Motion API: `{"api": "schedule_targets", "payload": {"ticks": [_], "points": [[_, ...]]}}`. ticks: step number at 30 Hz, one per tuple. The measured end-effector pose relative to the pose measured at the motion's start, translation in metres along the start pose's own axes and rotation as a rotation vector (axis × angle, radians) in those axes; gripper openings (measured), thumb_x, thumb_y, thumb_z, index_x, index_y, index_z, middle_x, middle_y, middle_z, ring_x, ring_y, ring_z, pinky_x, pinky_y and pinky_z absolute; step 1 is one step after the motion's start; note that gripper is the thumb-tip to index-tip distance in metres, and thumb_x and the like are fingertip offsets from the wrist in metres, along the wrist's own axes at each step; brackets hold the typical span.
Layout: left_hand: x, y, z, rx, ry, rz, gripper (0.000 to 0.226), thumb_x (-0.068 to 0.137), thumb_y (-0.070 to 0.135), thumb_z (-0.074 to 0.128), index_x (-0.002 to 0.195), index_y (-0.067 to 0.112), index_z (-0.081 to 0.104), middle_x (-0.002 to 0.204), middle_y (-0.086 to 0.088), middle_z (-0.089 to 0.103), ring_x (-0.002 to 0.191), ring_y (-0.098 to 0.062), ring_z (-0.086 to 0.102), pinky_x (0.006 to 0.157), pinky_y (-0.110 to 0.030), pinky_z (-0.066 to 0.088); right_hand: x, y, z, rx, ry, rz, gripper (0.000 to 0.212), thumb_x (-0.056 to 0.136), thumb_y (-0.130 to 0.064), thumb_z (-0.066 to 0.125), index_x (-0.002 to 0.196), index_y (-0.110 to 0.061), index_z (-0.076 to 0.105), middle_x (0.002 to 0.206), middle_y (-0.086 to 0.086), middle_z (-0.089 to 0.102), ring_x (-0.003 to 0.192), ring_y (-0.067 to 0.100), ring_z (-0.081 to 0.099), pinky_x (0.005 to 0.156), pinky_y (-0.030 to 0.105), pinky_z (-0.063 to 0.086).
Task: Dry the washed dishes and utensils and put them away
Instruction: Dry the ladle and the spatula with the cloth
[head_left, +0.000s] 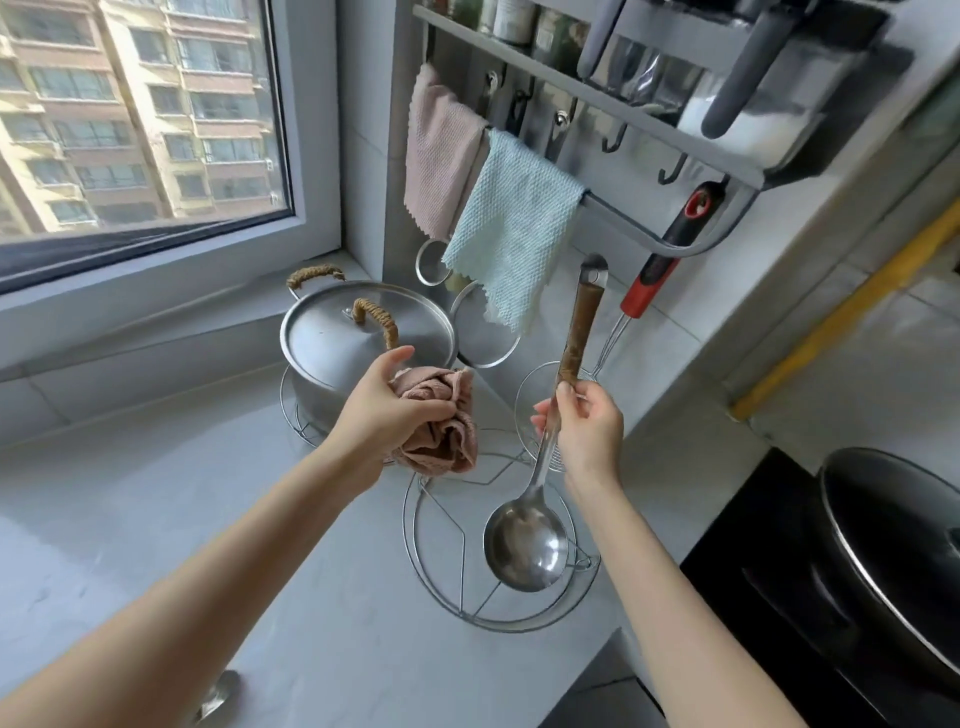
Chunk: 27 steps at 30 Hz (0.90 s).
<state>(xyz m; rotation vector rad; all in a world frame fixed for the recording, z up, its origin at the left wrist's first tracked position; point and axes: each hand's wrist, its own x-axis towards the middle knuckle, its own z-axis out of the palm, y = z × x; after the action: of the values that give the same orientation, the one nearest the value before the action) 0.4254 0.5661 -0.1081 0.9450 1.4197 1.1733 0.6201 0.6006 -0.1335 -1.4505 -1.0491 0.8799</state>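
Observation:
My right hand (584, 421) grips a steel ladle (527, 545) by the middle of its shaft. Its bowl hangs low over a round wire trivet (441, 587), and its brown wooden handle points up toward the wall rack (675, 156). My left hand (384, 405) is shut on a bunched pink cloth (441, 421), held just left of the ladle shaft and apart from it. Both hands hover above the white counter (322, 649).
A lidded steel pot (343, 343) with rope-wrapped handles sits on a wire stand behind my left hand. A pink and a mint cloth (509, 228) hang on the rack bar, beside a red-handled skimmer (654, 270). A black wok (893, 561) sits on the stove at right.

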Motion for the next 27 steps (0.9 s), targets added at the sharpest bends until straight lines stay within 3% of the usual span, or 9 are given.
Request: {"api": "schedule_targets", "payload": {"ticks": [6,10,16,22,27], "points": [[0.000,0.012,-0.004,0.001,0.013,0.030,0.077,0.068,0.006,0.079,0.134,0.030,0.046,0.116,-0.007,0.054,0.097,-0.023,0.061,0.087,-0.038,0.053,0.021,-0.037,-0.001,0.129,0.112,-0.092,0.022,0.098,-0.007,0.049,0.078,-0.013,0.055,0.067,0.012,0.061,0.053,0.020,0.059,0.053,0.026,0.052],[0.001,0.019,-0.011,0.015,0.010,0.020,0.087,0.057,0.014,0.082,0.134,0.031,0.046,0.120,-0.008,0.055,0.096,-0.023,0.062,0.081,-0.040,0.055,0.032,-0.060,0.002,0.179,0.150,-0.203,0.021,0.097,-0.005,0.048,0.079,-0.012,0.055,0.069,0.013,0.060,0.060,0.023,0.058,0.055,0.022,0.050],[0.002,0.025,-0.017,-0.003,0.027,0.026,0.076,0.070,0.003,0.077,0.134,0.027,0.046,0.119,-0.012,0.055,0.091,-0.025,0.063,0.078,-0.037,0.054,0.056,-0.068,0.006,0.089,0.182,-0.240,0.014,0.097,-0.004,0.048,0.084,-0.004,0.055,0.066,0.010,0.059,0.055,0.018,0.056,0.056,0.022,0.050],[0.004,0.029,-0.021,-0.001,0.037,0.022,0.075,0.071,0.003,0.076,0.134,0.027,0.045,0.118,-0.012,0.055,0.088,-0.024,0.061,0.072,-0.032,0.052,0.063,-0.057,0.006,0.063,0.213,-0.196,0.021,0.096,-0.004,0.049,0.077,-0.010,0.056,0.062,0.007,0.058,0.056,0.019,0.056,0.063,0.036,0.056],[0.008,0.028,-0.021,-0.011,0.054,0.017,0.076,0.070,0.004,0.077,0.134,0.027,0.044,0.121,-0.012,0.055,0.094,-0.027,0.062,0.077,-0.037,0.054,0.068,-0.058,0.017,-0.067,0.284,-0.175,0.015,0.096,-0.011,0.050,0.084,-0.006,0.059,0.080,0.015,0.068,0.067,0.025,0.068,0.055,0.016,0.050]]}}
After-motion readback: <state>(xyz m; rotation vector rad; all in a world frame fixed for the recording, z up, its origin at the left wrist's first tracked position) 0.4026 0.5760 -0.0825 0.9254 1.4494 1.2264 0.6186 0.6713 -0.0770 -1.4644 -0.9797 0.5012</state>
